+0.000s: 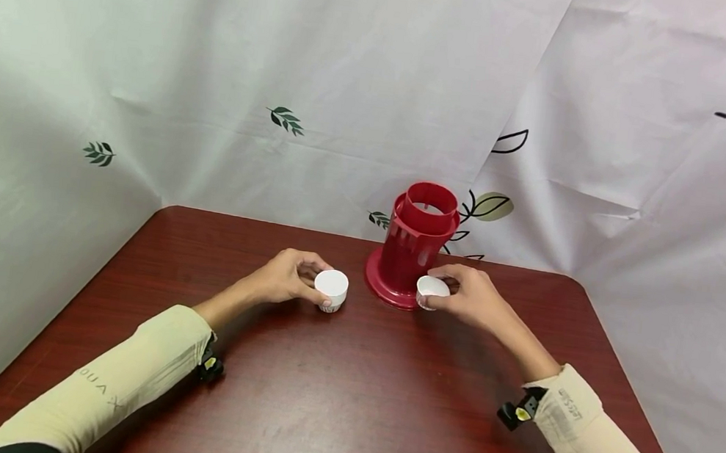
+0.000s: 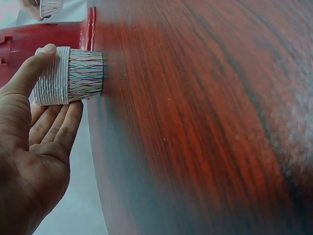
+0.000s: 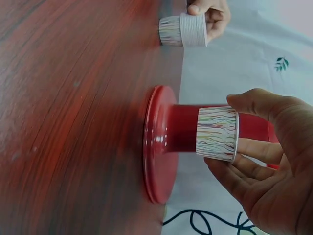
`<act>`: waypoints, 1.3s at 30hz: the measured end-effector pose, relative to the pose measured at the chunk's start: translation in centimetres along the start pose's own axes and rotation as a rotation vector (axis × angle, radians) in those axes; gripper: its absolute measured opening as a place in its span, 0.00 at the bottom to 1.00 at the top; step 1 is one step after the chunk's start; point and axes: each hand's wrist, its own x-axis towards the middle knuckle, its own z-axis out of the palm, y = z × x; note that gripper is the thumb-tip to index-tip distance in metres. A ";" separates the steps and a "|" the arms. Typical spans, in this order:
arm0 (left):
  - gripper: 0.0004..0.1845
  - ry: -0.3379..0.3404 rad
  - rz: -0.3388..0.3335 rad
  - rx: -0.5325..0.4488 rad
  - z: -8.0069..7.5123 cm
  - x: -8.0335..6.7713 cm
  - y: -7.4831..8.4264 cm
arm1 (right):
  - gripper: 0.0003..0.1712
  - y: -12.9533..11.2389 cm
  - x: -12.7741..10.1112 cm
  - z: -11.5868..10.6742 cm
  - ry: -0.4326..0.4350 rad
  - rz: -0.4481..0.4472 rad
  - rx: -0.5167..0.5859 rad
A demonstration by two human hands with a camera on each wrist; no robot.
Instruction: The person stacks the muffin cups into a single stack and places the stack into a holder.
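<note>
My left hand (image 1: 284, 277) holds a short stack of nested paper baking cups (image 1: 331, 290) between thumb and fingers. In the left wrist view the stack's ridged rims (image 2: 53, 78) lie close together, above a wall with wavy coloured lines. To the right, my right hand (image 1: 471, 295) pinches a single paper baking cup (image 1: 430, 293) by its sides, its mouth up. That cup (image 3: 216, 133) bears similar wavy lines in the right wrist view. Just behind it stands a red cylindrical holder (image 1: 409, 253) with a round base and an open ring on top.
The dark red-brown wooden table (image 1: 332, 393) shows light glare. A white cloth (image 1: 366, 72) with leaf prints hangs behind the table and along its sides. The red holder's round base (image 3: 159, 144) rests near the table's far edge.
</note>
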 end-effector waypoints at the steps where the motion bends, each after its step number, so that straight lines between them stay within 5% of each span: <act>1: 0.27 0.001 -0.002 0.000 0.0 0.0 0.0 | 0.31 -0.1 0.1 0.1 -0.003 -0.004 0.001; 39: 0.28 -0.006 -0.005 -0.007 0.1 0.0 0.2 | 0.31 -4.9 1.7 3.3 -0.050 -0.095 0.139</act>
